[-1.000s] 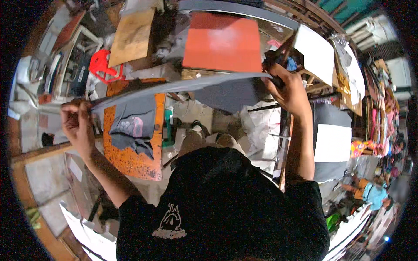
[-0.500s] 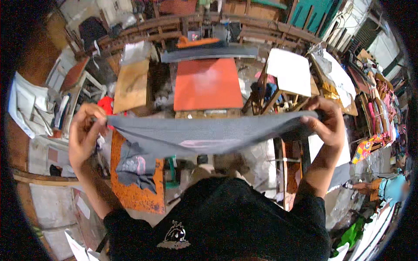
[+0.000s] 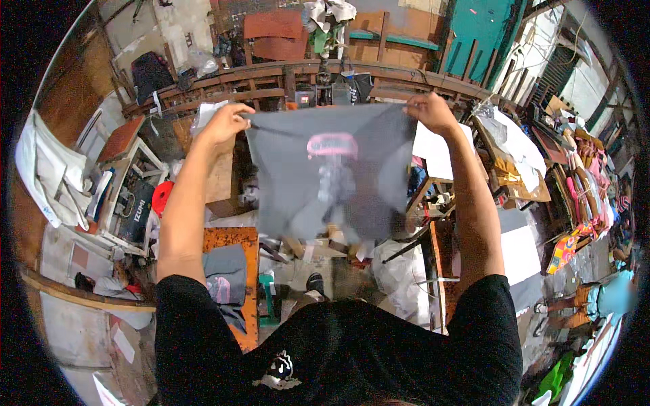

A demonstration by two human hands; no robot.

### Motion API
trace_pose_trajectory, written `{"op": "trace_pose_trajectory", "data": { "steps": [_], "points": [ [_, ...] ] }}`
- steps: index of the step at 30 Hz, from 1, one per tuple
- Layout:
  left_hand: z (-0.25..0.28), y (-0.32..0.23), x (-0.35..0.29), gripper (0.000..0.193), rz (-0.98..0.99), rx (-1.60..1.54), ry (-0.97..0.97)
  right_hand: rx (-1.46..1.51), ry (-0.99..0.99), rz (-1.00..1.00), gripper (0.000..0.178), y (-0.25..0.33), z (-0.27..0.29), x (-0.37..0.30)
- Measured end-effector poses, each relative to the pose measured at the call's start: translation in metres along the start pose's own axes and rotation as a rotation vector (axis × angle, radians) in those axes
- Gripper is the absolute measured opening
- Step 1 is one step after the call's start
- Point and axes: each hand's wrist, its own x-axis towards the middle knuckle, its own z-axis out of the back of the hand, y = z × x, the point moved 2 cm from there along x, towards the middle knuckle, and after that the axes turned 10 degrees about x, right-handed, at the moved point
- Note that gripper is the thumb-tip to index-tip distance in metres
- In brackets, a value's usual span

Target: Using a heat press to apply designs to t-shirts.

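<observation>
A dark grey cloth panel [image 3: 284,172] with a pink and pale print hangs spread between my two raised hands. My left hand [image 3: 229,124] pinches its upper left corner. The upper right corner is gripped by the fingers of my right hand [image 3: 432,111]. Both arms reach forward, and the lower part of the cloth is blurred. Below and left of it, another grey cloth [image 3: 227,271] with a pink print lies on a worn orange table [image 3: 250,298].
At the right stands a table with a white top [image 3: 437,152]. Farther right are a pile of colourful fabrics [image 3: 586,166] and a person in a light blue top [image 3: 609,298]. A red roll [image 3: 161,197] is at the left, and a wooden rail [image 3: 298,71] crosses the back.
Both hands have moved forward and closer together. The grey cloth has gone from a stretched, slack strip to a spread sheet, and it now covers the red-orange board behind.
</observation>
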Motion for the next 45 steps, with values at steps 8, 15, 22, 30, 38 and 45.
{"op": "trace_pose_trajectory", "data": {
  "steps": [8, 15, 22, 30, 38, 45],
  "points": [
    [-0.115, 0.016, -0.080, 0.015, -0.250, 0.402, -0.520, 0.152, -0.097, -0.154, 0.014, -0.043, -0.095, -0.102],
    [-0.241, 0.127, -0.047, 0.018, 0.010, 0.364, -0.173, -0.011, -0.033, -0.345, 0.020, -0.176, -0.252, -0.134],
    [-0.245, 0.146, -0.060, 0.017, 0.083, 0.389, -0.144, -0.148, -0.007, -0.277, 0.018, -0.155, -0.250, -0.150],
    [-0.268, 0.131, -0.095, 0.017, 0.102, 0.491, -0.138, -0.333, 0.120, -0.207, 0.021, -0.148, -0.236, -0.185],
    [-0.286, 0.147, -0.106, 0.021, 0.156, 0.375, -0.141, -0.248, 0.189, -0.239, 0.019, -0.196, -0.266, -0.226],
    [-0.263, 0.217, -0.091, 0.022, 0.463, 0.032, -0.532, -0.093, 0.299, -0.497, 0.031, -0.197, -0.307, -0.335]
  ]
}}
